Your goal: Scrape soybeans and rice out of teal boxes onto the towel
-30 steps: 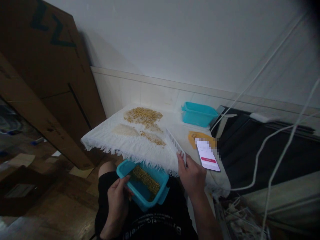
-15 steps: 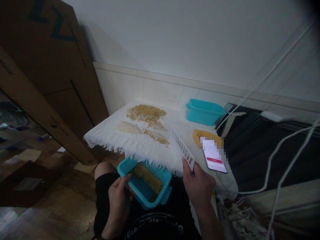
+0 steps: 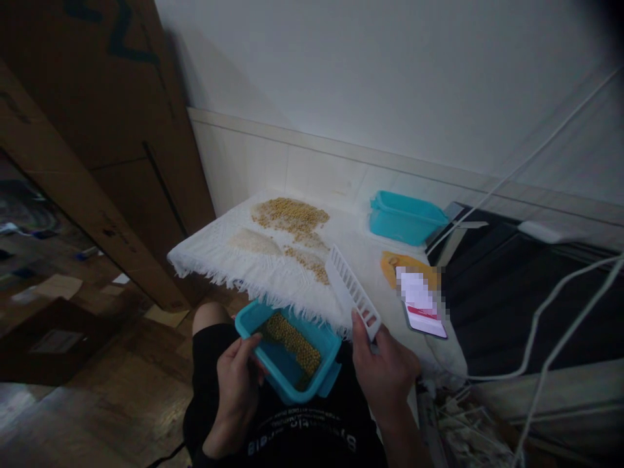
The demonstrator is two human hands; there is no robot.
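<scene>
Turquoise tub [image 3: 324,339] holds beans [image 3: 295,340]; left hand [image 3: 238,376] grips it, right hand [image 3: 385,364] grips slotted strip [image 3: 346,294].

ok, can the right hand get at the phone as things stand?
Probably yes: the phone lies near the right hand, nothing visible between them. But that hand holds a white slotted strip, which it may need to put down first.

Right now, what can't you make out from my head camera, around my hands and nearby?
In the head view:
1. Upper screen of the phone: covered by pixelated blocks.
2. Floor of the far container: hidden by its near side.
3. Part of your left hand: hidden by the held container.
4. Small print on the black clothing: too blurred to read.
5. Cardboard box: cut off by top and left edges.
</scene>
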